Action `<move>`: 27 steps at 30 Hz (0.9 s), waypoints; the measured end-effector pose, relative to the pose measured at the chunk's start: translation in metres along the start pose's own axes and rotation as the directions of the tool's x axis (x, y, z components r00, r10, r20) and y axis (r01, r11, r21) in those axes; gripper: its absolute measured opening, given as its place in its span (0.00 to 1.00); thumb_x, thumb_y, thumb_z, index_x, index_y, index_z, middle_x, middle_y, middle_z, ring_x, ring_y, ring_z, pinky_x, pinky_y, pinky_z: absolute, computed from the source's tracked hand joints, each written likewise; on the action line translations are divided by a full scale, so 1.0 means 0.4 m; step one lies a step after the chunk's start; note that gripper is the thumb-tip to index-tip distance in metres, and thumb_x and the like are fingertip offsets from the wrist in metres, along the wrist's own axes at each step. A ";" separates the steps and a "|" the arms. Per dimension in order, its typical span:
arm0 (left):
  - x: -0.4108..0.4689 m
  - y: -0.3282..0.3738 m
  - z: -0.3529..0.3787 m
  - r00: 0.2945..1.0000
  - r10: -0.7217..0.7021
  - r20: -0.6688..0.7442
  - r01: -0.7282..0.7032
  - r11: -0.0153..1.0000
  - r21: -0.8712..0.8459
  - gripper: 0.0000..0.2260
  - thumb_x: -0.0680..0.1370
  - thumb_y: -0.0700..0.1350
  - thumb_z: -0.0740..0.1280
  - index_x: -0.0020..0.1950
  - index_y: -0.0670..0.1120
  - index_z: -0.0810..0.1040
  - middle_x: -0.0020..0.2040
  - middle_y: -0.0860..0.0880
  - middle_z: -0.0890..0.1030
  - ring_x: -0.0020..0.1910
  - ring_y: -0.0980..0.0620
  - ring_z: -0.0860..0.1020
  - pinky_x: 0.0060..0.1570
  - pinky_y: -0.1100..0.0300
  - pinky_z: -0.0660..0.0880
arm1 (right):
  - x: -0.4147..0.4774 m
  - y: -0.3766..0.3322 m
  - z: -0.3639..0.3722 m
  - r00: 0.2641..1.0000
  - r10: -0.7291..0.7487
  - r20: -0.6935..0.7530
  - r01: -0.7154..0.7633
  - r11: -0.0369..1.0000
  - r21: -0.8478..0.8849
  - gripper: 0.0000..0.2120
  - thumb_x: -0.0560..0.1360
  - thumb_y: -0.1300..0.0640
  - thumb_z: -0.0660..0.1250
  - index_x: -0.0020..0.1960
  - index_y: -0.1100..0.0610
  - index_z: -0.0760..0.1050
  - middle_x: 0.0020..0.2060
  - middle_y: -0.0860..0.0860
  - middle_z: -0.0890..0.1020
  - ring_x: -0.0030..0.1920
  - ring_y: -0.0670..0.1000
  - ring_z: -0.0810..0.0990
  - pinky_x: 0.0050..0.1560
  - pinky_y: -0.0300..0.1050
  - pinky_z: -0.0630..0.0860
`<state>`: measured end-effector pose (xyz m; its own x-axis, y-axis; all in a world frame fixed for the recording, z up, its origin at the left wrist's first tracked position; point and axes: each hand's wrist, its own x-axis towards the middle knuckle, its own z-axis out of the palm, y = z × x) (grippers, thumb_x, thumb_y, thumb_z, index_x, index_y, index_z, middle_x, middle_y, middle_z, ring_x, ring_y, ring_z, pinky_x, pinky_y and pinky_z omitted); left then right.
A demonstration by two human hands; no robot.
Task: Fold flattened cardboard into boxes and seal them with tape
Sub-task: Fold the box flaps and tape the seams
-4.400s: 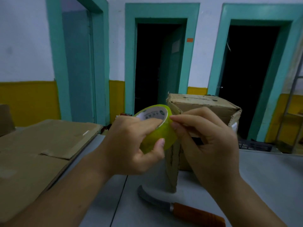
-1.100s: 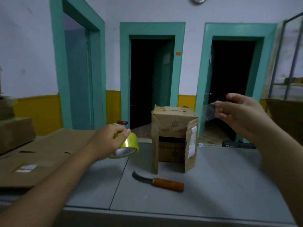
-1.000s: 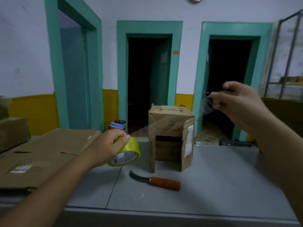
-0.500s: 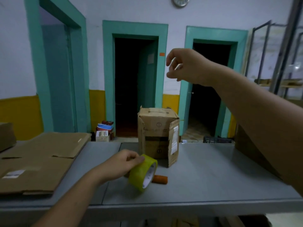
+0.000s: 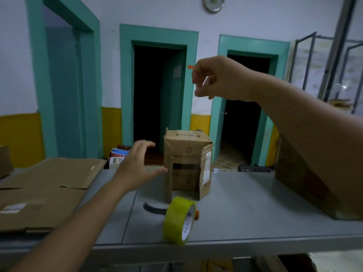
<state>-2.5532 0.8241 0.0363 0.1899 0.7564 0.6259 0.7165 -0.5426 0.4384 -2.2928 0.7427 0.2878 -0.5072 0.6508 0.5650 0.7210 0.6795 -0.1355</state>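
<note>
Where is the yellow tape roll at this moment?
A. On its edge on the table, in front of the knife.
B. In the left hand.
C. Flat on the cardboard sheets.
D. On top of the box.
A: the tape roll stands on its edge on the table, hiding part of the knife.

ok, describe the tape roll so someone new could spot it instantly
Start at the grey metal table; in front of the upright cardboard box, near the table's front edge, is the tape roll. It's the only yellow-green ring, standing on its edge, partly hiding a knife behind it.
</note>
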 end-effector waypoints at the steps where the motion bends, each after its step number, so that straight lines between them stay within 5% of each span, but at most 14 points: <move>1: 0.046 -0.013 0.003 0.998 0.050 0.042 -0.053 0.997 0.061 0.48 0.66 0.72 0.76 0.80 0.58 0.60 0.81 0.53 0.60 0.79 0.48 0.63 0.73 0.41 0.69 | 0.002 0.002 0.000 1.000 0.002 0.001 -0.002 1.000 0.000 0.09 0.76 0.61 0.76 0.54 0.55 0.78 0.47 0.51 0.84 0.41 0.50 0.84 0.41 0.40 0.82; 3: 0.125 -0.024 0.029 0.976 0.139 0.167 -0.162 0.977 0.136 0.60 0.62 0.76 0.75 0.84 0.60 0.45 0.85 0.56 0.44 0.84 0.48 0.47 0.80 0.36 0.55 | 0.008 0.009 0.004 1.000 0.004 0.005 -0.004 1.000 -0.007 0.09 0.76 0.60 0.76 0.53 0.54 0.78 0.47 0.50 0.84 0.40 0.48 0.83 0.40 0.39 0.80; 6: 0.200 -0.017 0.096 0.929 0.261 0.263 -0.312 0.934 0.174 0.62 0.63 0.78 0.72 0.84 0.61 0.38 0.85 0.56 0.39 0.83 0.53 0.36 0.81 0.35 0.43 | 0.021 0.027 0.013 1.000 0.006 0.004 -0.006 1.000 -0.018 0.09 0.76 0.60 0.76 0.53 0.54 0.78 0.48 0.50 0.84 0.39 0.47 0.82 0.40 0.39 0.81; 11: 0.241 0.047 0.172 0.916 0.315 0.248 -0.384 0.869 0.313 0.54 0.68 0.84 0.57 0.84 0.54 0.49 0.84 0.50 0.52 0.84 0.48 0.47 0.81 0.35 0.44 | 0.038 0.048 0.029 1.000 -0.011 0.005 0.011 1.000 -0.018 0.08 0.77 0.60 0.75 0.52 0.53 0.77 0.47 0.51 0.84 0.38 0.49 0.82 0.41 0.43 0.82; 18: 0.236 0.151 0.249 0.994 0.042 0.105 -0.085 0.888 0.453 0.65 0.58 0.91 0.43 0.84 0.48 0.56 0.83 0.44 0.58 0.82 0.40 0.56 0.76 0.25 0.49 | 0.058 0.087 0.045 1.000 -0.002 0.019 0.002 0.999 -0.043 0.08 0.77 0.60 0.75 0.53 0.54 0.78 0.44 0.47 0.83 0.36 0.40 0.80 0.42 0.40 0.83; 23: 0.236 0.174 0.251 0.997 -0.068 0.025 0.049 0.891 0.452 0.69 0.55 0.92 0.44 0.82 0.45 0.58 0.82 0.42 0.60 0.81 0.38 0.57 0.74 0.24 0.51 | 0.066 0.100 0.057 1.000 0.009 0.003 -0.009 0.999 -0.044 0.07 0.77 0.60 0.75 0.52 0.54 0.79 0.41 0.45 0.82 0.36 0.38 0.80 0.39 0.36 0.80; 27: 0.233 0.144 0.254 0.999 0.037 -0.030 -0.018 0.872 0.489 0.63 0.64 0.88 0.48 0.82 0.40 0.60 0.82 0.39 0.60 0.83 0.39 0.54 0.80 0.33 0.50 | 0.066 0.105 0.062 1.000 0.015 -0.008 -0.015 0.999 -0.050 0.07 0.77 0.60 0.75 0.52 0.55 0.79 0.41 0.46 0.83 0.35 0.39 0.80 0.39 0.37 0.82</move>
<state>-2.4259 0.9004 0.0543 0.1961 0.7244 0.6609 0.9496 -0.3083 0.0562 -2.2875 0.7968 0.2767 -0.4923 0.6581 0.5696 0.7513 0.6518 -0.1038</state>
